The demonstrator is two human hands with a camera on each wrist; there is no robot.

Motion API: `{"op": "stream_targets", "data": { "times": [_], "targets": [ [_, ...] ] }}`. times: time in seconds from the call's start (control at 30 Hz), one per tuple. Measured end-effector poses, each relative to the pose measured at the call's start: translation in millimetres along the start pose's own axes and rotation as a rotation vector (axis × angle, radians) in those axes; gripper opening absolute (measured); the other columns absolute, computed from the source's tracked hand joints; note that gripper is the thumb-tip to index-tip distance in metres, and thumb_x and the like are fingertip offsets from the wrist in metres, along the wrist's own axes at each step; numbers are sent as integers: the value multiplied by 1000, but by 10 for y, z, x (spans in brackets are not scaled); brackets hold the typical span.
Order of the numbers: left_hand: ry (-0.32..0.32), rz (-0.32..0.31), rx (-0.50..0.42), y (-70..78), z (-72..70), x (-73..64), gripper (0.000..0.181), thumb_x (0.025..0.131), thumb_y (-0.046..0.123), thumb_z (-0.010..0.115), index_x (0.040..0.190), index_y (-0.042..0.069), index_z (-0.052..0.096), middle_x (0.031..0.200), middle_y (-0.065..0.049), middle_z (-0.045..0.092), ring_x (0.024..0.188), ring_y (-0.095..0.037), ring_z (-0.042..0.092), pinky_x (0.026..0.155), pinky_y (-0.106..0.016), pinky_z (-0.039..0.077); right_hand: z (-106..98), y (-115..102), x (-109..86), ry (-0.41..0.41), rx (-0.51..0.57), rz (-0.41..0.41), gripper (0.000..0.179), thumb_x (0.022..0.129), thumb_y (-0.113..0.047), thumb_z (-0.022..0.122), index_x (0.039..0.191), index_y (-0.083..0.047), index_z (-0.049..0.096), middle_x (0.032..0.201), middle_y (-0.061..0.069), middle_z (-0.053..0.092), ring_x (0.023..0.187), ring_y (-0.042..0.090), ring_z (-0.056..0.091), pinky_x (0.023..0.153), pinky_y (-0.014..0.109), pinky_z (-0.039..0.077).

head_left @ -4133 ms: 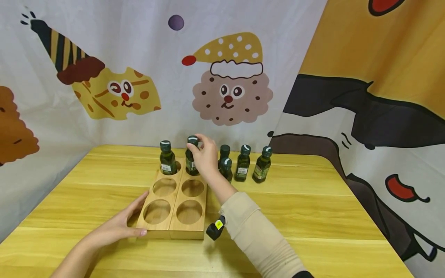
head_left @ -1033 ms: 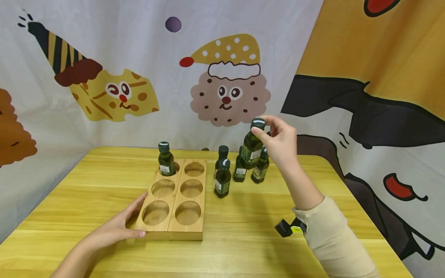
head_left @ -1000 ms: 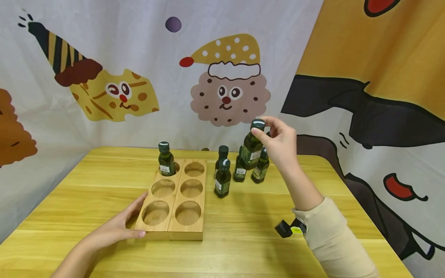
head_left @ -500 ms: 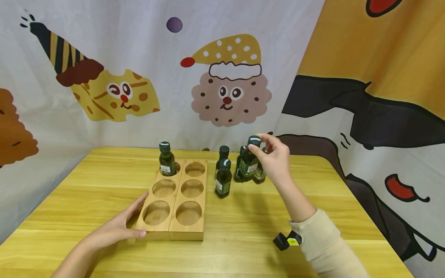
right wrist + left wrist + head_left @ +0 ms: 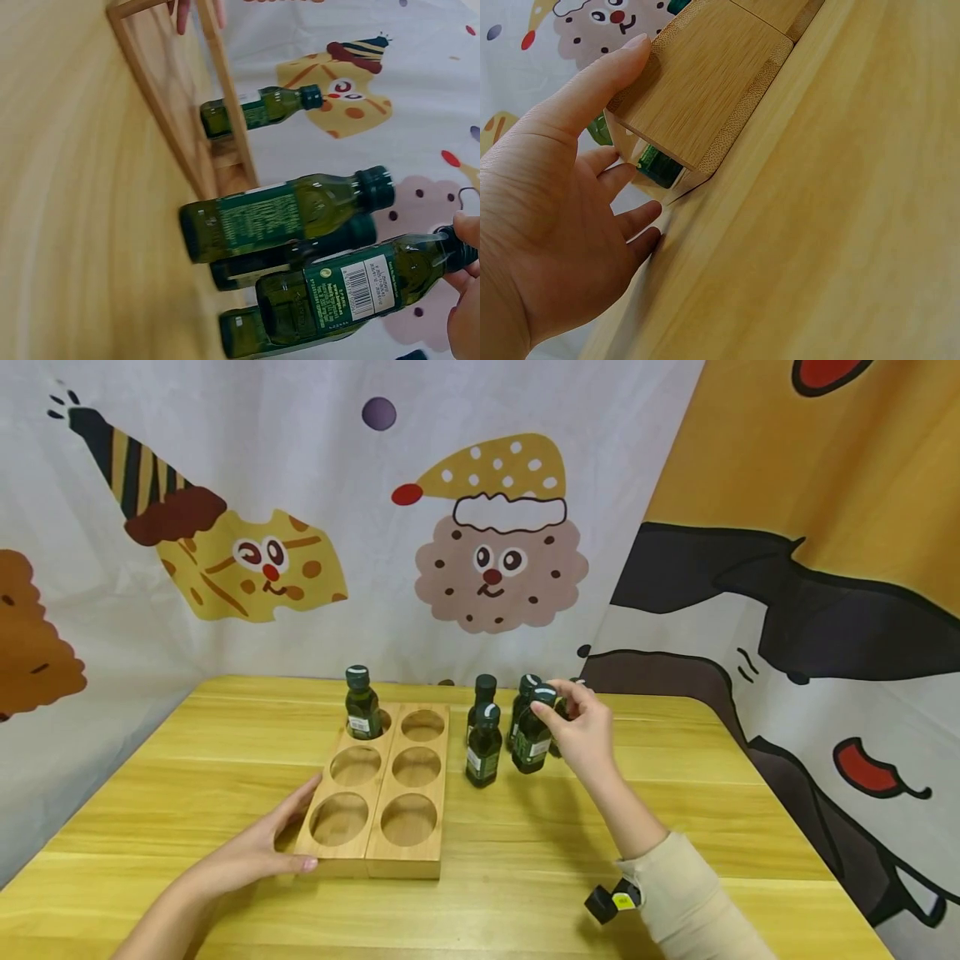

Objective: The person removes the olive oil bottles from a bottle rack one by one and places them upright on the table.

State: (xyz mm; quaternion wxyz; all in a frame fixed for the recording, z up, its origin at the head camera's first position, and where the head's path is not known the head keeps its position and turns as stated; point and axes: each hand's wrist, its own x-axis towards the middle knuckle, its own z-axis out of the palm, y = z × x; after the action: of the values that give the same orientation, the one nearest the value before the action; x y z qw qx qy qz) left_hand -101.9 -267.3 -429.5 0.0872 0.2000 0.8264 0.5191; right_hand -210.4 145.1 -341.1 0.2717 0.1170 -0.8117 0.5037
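My right hand (image 5: pixel 587 727) pinches the dark cap of a small green glass bottle (image 5: pixel 532 747), thumb on one side and fingers on the other. The bottle is close over the table, its barcode label facing the camera in the right wrist view. Part of this hand shows at the right edge there. My left hand (image 5: pixel 258 843) lies at the near left corner of a wooden rack (image 5: pixel 405 867) with two rows of round holes. Its thumb (image 5: pixel 622 71) touches the rack's end, and its loosely extended fingers (image 5: pixel 637 217) lie along the side. A similar bottle (image 5: pixel 363 714) stands in the rack's far left hole.
Right of the rack stands a green bottle (image 5: pixel 483 756), with another bottle (image 5: pixel 485 691) behind it. Two more are near my right hand: one bottle (image 5: pixel 521 700) behind the held one, another mostly hidden by my fingers. A printed curtain (image 5: pixel 300 443) hangs behind the table (image 5: pixel 675 827).
Earlier my right hand held a bottle at the rack's far right hole, now vacant. It carried the bottle right, then lowered it among the standing bottles. The left hand has stayed in place.
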Motion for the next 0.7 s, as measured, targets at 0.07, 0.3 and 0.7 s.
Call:
{"op": "stream_targets", "data": {
  "times": [0.07,0.3,0.7],
  "targets": [
    [0,0,0,2,0,2,100,81,10,74,155,9,7,150,-31,20,130,-52,24,95,-75,15,23,42,-28,-1,-1,9,28,78,-13,81,101,-4,70,72,6,46,68,23,39,55,24,30],
    [0,-14,-5,20,3,0,100,81,11,74,155,10,8,151,-31,18,131,-52,22,96,-75,14,89,190,-96,-9,-2,28,31,77,-11,81,104,-1,70,80,9,55,71,24,43,58,23,34],
    [3,-5,0,-3,1,1,100,80,10,75,155,9,8,151,-31,18,131,-52,22,96,-75,14,140,301,-162,-28,-25,78,32,79,-12,80,106,-1,69,78,8,53,74,33,45,60,28,34]
  ]
}}
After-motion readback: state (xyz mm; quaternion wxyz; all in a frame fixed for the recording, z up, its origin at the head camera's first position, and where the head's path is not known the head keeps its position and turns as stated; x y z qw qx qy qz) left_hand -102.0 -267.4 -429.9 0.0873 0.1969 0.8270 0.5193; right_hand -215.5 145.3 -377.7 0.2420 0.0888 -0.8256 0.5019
